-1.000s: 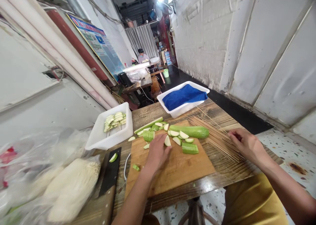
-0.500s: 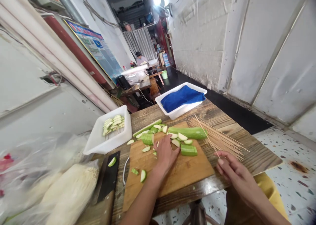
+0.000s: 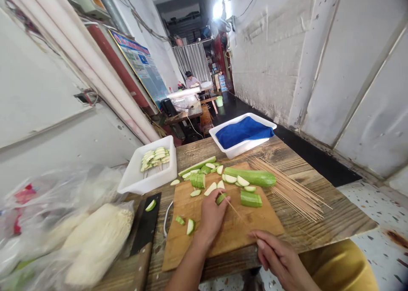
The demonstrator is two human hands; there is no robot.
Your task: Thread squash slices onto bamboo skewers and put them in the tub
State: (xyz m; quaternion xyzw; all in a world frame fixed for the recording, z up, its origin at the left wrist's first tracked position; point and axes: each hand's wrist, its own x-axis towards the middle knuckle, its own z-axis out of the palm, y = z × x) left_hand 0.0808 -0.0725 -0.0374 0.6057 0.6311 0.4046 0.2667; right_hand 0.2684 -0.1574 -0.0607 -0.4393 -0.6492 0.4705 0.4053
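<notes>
Over the wooden cutting board, my left hand has its fingers closed on a green-edged zucchini slice. My right hand pinches a thin bamboo skewer at the board's front right edge; its far tip reaches the slice. Whether the tip has pierced the slice, I cannot tell. Loose zucchini slices, a cut zucchini block and a long zucchini piece lie on the board near my left hand. A bundle of bamboo skewers lies to the right.
A white tray with skewered slices stands at the left. Behind the board is another white tray with a blue cloth. A cleaver lies left of the board, beside plastic bags. A person sits far back.
My right hand has moved left from beside the skewer bundle, bringing the skewer over the board. My left hand has drawn back from the slices and now holds one.
</notes>
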